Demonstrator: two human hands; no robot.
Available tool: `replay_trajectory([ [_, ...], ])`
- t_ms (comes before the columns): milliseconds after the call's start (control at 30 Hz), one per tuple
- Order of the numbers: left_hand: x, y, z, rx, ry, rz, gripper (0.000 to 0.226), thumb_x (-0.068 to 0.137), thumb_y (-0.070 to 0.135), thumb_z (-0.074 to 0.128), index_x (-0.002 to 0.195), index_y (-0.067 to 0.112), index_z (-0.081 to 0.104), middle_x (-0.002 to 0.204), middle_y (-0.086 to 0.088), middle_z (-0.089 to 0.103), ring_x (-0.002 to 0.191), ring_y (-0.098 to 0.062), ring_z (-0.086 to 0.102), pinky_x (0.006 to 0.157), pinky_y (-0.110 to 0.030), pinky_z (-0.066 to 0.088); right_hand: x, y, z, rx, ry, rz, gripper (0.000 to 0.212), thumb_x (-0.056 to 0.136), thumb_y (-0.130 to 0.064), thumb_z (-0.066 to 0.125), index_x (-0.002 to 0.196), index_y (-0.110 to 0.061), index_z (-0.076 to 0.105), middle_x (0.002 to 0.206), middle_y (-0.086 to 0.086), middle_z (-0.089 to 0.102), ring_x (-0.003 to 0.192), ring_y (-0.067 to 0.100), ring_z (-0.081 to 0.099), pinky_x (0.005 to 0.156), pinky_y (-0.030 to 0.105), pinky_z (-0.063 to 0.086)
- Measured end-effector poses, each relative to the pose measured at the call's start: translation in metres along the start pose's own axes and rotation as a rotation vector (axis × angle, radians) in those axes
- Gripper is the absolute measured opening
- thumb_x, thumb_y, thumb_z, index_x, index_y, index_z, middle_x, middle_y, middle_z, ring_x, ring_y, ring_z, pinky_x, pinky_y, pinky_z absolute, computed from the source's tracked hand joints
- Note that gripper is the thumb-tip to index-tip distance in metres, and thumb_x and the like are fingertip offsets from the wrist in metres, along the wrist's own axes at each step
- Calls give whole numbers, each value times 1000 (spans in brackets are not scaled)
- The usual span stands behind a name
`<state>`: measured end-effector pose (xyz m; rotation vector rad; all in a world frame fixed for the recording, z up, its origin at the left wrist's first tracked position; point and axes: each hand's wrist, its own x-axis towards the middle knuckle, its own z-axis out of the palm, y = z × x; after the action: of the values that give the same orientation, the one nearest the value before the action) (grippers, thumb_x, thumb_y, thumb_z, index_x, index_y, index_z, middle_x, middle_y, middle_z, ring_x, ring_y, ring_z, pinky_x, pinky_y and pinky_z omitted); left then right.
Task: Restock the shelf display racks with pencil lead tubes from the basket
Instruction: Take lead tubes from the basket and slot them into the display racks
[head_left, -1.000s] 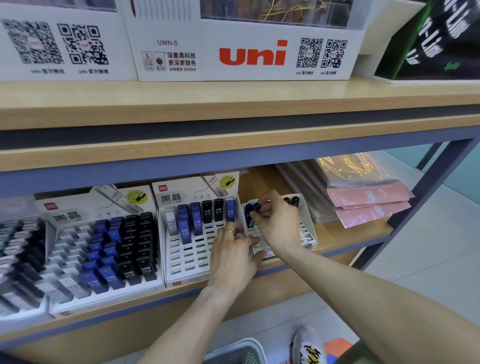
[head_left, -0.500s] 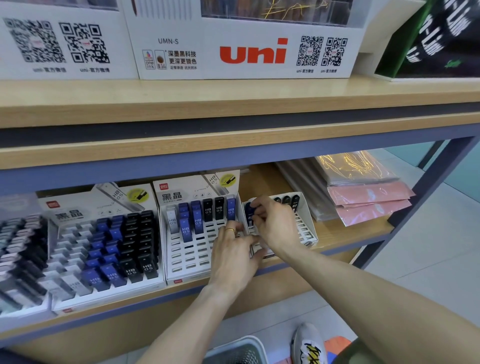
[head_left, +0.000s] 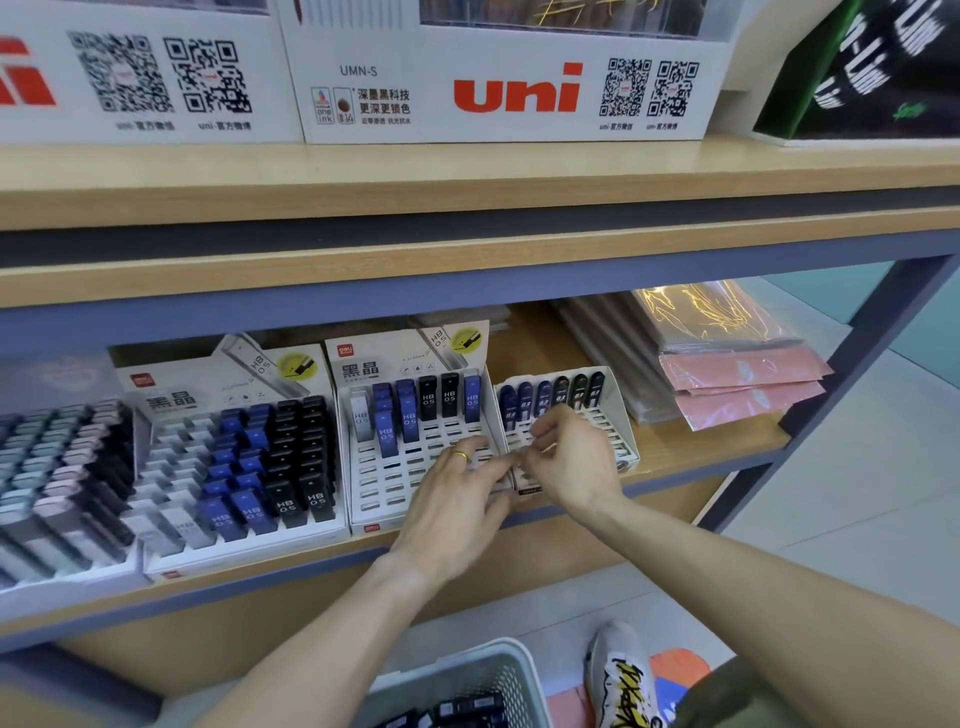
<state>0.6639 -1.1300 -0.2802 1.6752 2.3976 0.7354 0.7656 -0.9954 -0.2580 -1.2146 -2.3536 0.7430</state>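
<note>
Checker: Change since last look?

Stocker: Right hand (head_left: 571, 457) drawn back from far row of small rack (head_left: 621, 415), fingertips now met with left hand (head_left: 457, 499). Far row, just beyond right fingertips, left filled. Judged: one lead tube seated, next being passed over.

Checker: Hands?

Stocker: Both half-curled, fingertips touching. Blurred, so could not tell what either held, if anything.

Checker: Counts?

Stocker: Lead tubes (head_left: 543, 402) in that row: six, three blue and three black. Racks in view: four. Middle rack (head_left: 374, 499), under left hand: mostly open slots. Basket (head_left: 467, 670), below both wrists: one, dark tubes inside, uncountable.
</note>
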Motion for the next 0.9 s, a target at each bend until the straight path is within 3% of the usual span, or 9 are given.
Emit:
replay_trajectory([
  [367,-34,5,-17,114,-67,31,54,103,47,47,155,36,36,162,-2,33,147,-23,29,119,-43,31,-40,-9,-9,-37,-174,-4,10,90,-33,70,94,-28,63,88,-8,67,91,17,66,78,28,52],
  [633,-46,-10,-22,137,-55,22,56,102,45,50,154,27,39,157,-4,40,144,-24,35,117,-39,32,-47,-18,-6,-45,-265,-34,19,90,-29,69,108,-24,67,99,-5,69,96,17,66,79,27,50],
  [800,-69,-20,-30,149,-15,73,44,101,38,54,141,22,53,132,-1,56,123,-23,52,102,-42,45,-69,-25,-8,-35,-493,-132,23,89,-31,75,108,-19,69,96,-6,66,93,14,62,78,24,44],
  [900,-96,-26,-27,192,-72,98,44,99,38,57,139,20,54,126,-4,58,115,-25,56,94,-44,49,-90,-22,0,-78,-658,-191,29,88,-33,77,110,-17,70,106,-2,71,100,15,66,88,29,51],
])
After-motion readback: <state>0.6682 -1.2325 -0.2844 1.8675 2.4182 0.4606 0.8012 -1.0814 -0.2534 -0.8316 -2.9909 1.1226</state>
